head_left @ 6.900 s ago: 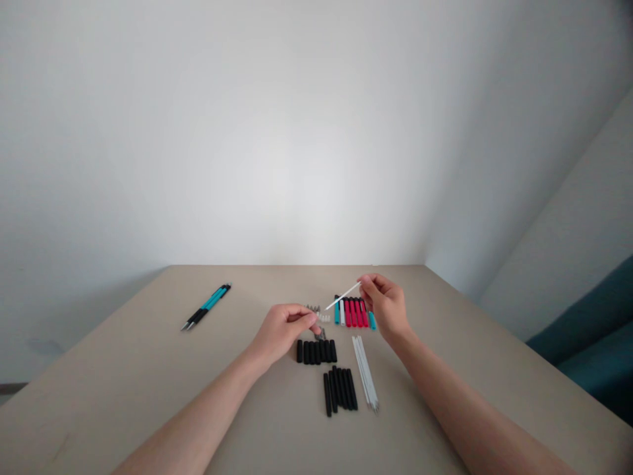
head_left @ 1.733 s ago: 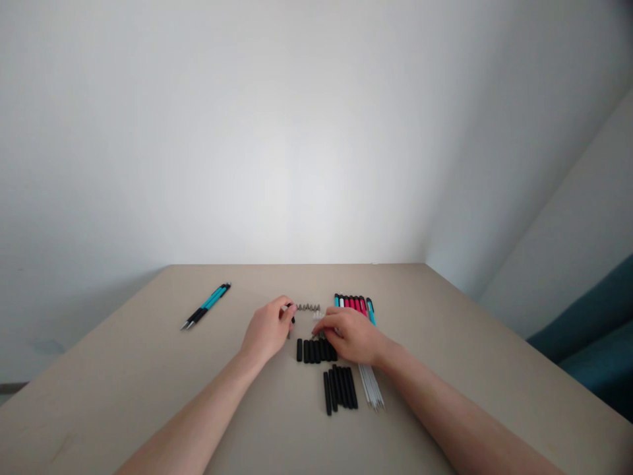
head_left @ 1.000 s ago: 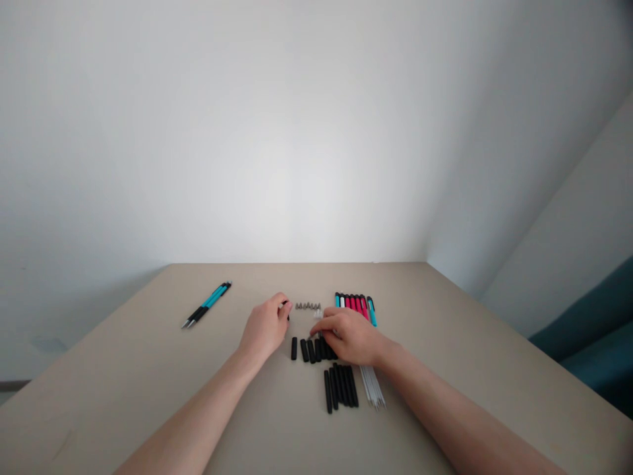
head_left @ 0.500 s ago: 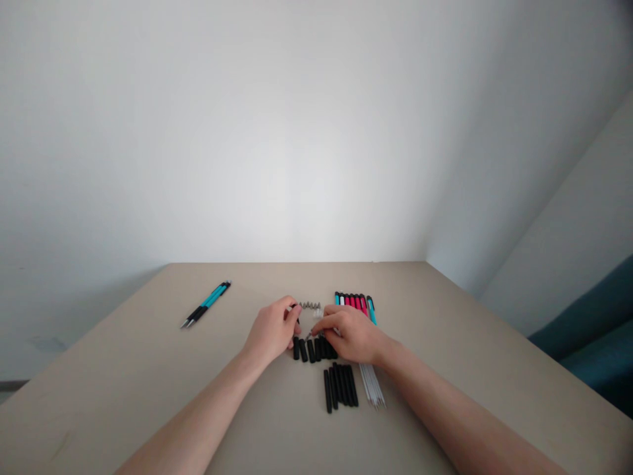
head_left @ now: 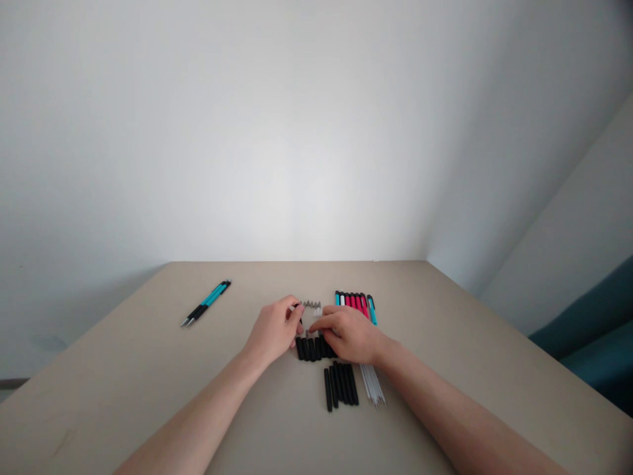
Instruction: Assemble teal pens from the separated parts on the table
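Plain white wall (head_left: pixel 297 132) fills the background; a teal seat (head_left: pixel 593 343) shows at the right. The beige tabletop (head_left: pixel 123 382) carries all parts.

The left hand (head_left: pixel 271 335) and right hand (head_left: pixel 350 335) meet at mid-tabletop, over a row of short black sleeves (head_left: pixel 312 349). On each hand the fingers are pinched together, and the two pinches nearly touch. What they pinch is too small to tell.

Recommended: rest the wrists low and work with the fingertips only, so the sleeve row is not nudged.

Two teal pens (head_left: pixel 206 305) lie near the far left corner. Long black tubes (head_left: pixel 340 386) and white refills (head_left: pixel 372 390) lie on the near side of the sleeves. Red and teal barrels (head_left: pixel 353 301) and small metal pieces (head_left: pixel 311 305) lie toward the far edge.
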Demonstrator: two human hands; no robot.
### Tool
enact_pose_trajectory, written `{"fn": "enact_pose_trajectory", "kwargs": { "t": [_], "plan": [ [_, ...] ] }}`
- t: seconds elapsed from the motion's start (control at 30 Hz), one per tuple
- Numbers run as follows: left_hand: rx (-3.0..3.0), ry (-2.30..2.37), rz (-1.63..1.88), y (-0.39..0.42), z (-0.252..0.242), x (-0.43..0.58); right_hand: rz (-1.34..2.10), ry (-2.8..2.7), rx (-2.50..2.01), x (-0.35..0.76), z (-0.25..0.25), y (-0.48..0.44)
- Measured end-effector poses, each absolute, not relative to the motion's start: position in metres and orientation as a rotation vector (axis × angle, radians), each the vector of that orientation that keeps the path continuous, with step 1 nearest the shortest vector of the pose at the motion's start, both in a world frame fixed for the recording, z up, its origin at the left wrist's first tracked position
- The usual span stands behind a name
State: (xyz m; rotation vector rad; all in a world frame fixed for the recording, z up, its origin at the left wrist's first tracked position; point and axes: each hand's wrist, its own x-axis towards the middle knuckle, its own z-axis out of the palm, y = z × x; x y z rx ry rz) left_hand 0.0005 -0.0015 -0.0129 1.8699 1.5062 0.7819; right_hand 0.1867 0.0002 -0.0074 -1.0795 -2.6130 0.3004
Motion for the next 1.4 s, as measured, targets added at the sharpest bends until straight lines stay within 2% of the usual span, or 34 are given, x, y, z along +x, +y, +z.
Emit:
{"fn": "enact_pose_trajectory", "kwargs": {
  "t": [0.23,0.87,1.4],
  "plan": [
    [2.005,1.805,0.799,0.0008,-0.0094,-0.0049,0.326,-2.643,-1.063,0.1864,-0.0077,0.0000],
    [1.951,1.578,0.802,-0.0049,-0.0099,0.0006,0.198,-2.622,-1.271,0.1848,-0.0042,0.0007],
    [1.946,1.543,0.820,-0.0038,-0.0098,0.0014,0.189,-2.580,-1.234,0.1846,-0.0027,0.0018]
  ]
}}
